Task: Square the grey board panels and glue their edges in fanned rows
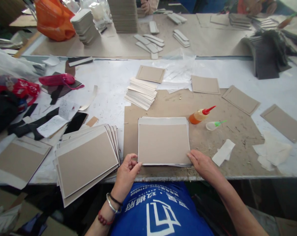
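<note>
In front of me lies a small stack of grey-brown cardboard panels (163,142) with pale borders and a wider pale strip along the far edge. My left hand (129,167) pinches the near left corner between thumb and curled fingers. At the near right corner, my right hand (200,160) grips the edge, thumb on top and fingers partly hidden. Just beyond the right side are a glue bottle (199,116) with orange liquid and a red nozzle, lying tilted, and a small clear bottle (212,126) with a green tip. A fanned pile of similar panels (88,160) is to the left.
White strips (141,93) are stacked beyond the panels. Loose cardboard pieces (205,84) lie across the far right. Paper scraps (272,152), a pink pouch (57,79) and a notebook (52,126) are at the sides. Across the table, another person's hand (145,6) shows.
</note>
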A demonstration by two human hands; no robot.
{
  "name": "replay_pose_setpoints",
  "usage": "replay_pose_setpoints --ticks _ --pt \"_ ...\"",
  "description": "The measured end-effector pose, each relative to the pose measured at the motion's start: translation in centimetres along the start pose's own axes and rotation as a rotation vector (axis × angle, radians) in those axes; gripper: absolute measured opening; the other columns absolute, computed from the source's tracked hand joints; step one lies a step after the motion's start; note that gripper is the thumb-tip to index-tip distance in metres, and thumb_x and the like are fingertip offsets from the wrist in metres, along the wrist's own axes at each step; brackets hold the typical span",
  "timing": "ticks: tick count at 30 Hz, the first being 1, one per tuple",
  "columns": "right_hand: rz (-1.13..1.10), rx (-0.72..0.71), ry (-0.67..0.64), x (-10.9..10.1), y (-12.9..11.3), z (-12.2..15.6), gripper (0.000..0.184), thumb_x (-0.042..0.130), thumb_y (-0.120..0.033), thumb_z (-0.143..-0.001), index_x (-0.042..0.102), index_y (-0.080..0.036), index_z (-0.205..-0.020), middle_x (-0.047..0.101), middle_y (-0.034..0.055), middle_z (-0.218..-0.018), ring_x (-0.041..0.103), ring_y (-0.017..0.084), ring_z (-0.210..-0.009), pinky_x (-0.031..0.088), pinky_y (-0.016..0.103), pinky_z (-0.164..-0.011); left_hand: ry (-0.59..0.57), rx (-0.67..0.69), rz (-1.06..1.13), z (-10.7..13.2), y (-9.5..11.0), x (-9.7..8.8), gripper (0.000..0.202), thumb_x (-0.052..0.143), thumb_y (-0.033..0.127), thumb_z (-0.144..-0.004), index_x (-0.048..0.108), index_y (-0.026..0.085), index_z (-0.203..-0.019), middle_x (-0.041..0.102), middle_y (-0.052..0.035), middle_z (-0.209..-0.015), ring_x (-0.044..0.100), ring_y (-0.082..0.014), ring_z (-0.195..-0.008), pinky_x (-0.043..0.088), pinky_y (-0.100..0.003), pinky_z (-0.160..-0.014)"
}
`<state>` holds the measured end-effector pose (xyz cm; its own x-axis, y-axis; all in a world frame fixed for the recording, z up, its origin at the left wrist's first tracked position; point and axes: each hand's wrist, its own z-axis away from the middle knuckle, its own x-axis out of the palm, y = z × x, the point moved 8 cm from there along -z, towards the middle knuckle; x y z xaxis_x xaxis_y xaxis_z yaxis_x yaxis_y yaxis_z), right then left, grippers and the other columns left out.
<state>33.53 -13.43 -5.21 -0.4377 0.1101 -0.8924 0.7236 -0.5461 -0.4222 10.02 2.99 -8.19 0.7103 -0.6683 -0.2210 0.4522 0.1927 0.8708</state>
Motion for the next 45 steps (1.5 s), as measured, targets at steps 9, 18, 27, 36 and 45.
replay_pose_setpoints --ticks 9,18,27,36,45 --pt "0.051 0.078 -0.093 0.5 0.1 0.2 0.024 0.033 -0.025 -0.088 0.051 -0.019 -0.073 0.061 0.0064 -0.078 0.057 0.017 -0.076 0.041 0.026 -0.07 0.031 0.05 -0.08 0.5 -0.1 -0.4 0.041 0.057 0.045 -0.072 0.05 0.021 -0.104 0.051 0.0038 -0.069 0.054 -0.0133 -0.066 0.045 -0.027 -0.066" --pt "0.058 0.116 -0.149 0.3 -0.3 0.3 0.022 0.036 -0.02 -0.09 0.054 -0.017 -0.078 0.061 0.006 -0.082 0.056 0.016 -0.08 0.038 0.024 -0.073 0.01 0.064 -0.084 0.4 -0.1 -0.3 0.041 0.059 0.046 -0.071 0.05 0.021 -0.103 0.052 0.0044 -0.066 0.053 -0.0131 -0.065 0.045 -0.026 -0.065" --pt "0.126 0.133 -0.185 0.6 -0.5 0.2 0.023 0.036 -0.02 -0.091 0.057 -0.015 -0.084 0.062 0.0076 -0.087 0.056 0.017 -0.085 0.037 0.024 -0.076 0.019 0.098 -0.08 0.6 0.0 -0.4 0.038 0.06 0.043 -0.072 0.052 0.02 -0.101 0.052 0.0043 -0.066 0.052 -0.0115 -0.064 0.043 -0.024 -0.065" --pt "0.056 0.09 -0.117 1.0 0.5 0.0 0.025 0.036 -0.023 -0.088 0.058 -0.017 -0.081 0.064 0.0083 -0.086 0.058 0.019 -0.084 0.04 0.026 -0.076 0.032 0.145 -0.081 0.4 0.1 -0.4 0.033 0.059 0.039 -0.074 0.055 0.019 -0.1 0.05 0.0031 -0.067 0.052 -0.0118 -0.063 0.045 -0.025 -0.064" --pt "0.052 0.072 -0.087 0.6 0.5 -0.1 0.026 0.035 -0.026 -0.086 0.058 -0.018 -0.076 0.064 0.0073 -0.08 0.059 0.018 -0.078 0.042 0.027 -0.071 0.045 0.16 -0.071 0.5 0.0 -0.4 0.033 0.058 0.037 -0.075 0.055 0.02 -0.103 0.052 0.0032 -0.068 0.051 -0.0113 -0.063 0.044 -0.023 -0.064"
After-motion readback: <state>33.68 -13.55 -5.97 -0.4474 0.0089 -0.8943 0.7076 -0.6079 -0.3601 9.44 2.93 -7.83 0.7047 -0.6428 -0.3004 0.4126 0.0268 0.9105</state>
